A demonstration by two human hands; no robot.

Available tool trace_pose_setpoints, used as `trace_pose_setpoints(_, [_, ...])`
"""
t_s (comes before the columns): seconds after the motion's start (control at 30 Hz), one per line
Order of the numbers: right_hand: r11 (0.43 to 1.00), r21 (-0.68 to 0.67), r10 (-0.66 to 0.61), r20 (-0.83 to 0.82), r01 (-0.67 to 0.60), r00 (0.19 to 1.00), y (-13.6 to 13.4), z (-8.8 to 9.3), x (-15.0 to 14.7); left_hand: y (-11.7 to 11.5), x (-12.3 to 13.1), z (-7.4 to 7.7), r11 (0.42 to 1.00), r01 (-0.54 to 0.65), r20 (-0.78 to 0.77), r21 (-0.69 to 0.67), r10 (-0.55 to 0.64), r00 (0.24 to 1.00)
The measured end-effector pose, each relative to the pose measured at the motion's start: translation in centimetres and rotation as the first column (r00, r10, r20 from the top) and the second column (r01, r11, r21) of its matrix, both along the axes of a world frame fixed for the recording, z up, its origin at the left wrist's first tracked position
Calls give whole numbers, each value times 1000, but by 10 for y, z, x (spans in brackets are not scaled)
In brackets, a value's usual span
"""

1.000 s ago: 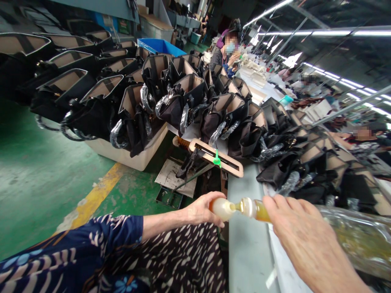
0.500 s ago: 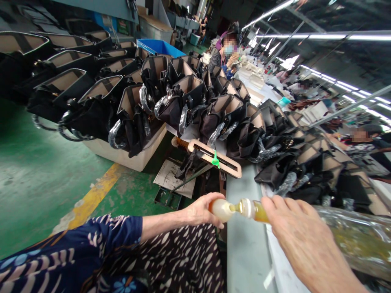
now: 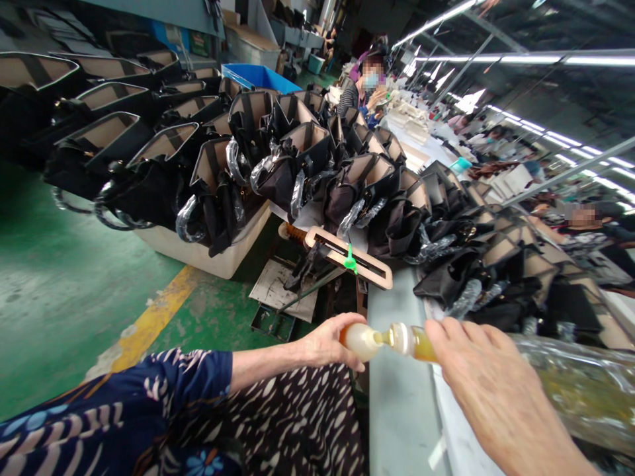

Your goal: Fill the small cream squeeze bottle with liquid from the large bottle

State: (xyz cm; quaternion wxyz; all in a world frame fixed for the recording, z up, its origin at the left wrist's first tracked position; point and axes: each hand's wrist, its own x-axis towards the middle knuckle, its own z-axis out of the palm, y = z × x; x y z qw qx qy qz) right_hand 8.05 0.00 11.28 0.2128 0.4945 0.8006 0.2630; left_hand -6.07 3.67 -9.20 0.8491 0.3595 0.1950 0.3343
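Here, got a small bottle (image 3: 360, 342) in the left hand (image 3: 330, 342), low in the middle of the view, near the edge of the grey bench (image 3: 397, 403). Curled snugly round the fat end, with one finger showing above and one below. Got a big clear bottle (image 3: 585, 390) in the right hand (image 3: 489, 377), gripped round the neck end, with no gap to see under the fingers. Pointed at each other, mouth to tip, with a bit of yellow in between. Hard to tell whether touching or just near. Can see yellow stuff inside the big clear bottle too.

Looks light and a bit squashy, the small bottle, so probably easy to squeeze too hard. Best held round the fat part, softly, away from the thin tip. Seems heavier and floppier, the big clear bottle, and likely to dent in the thin sides. Better held by the stiff neck, with something under the belly. Might get slippery with yellow drips. Looks like plastic, so not likely to smash.

Can't find any brand or words on the bottles. Can't read any on the black bags (image 3: 218, 205) either. Stuck on the bench, a pale strip (image 3: 437, 453), with no letters to read.
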Motion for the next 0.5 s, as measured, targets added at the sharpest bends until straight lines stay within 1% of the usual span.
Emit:
trace_pose_setpoints(0.27, [1000,12,25,-9,-25,1000,0,4,-2,1,1,0,1000,7,-13,20,-7,1000])
trace_pose_setpoints(0.5, [1000,18,21,-9,-21,1000,-1,3,-2,-1,1,-4,998,21,18,59,-22,1000])
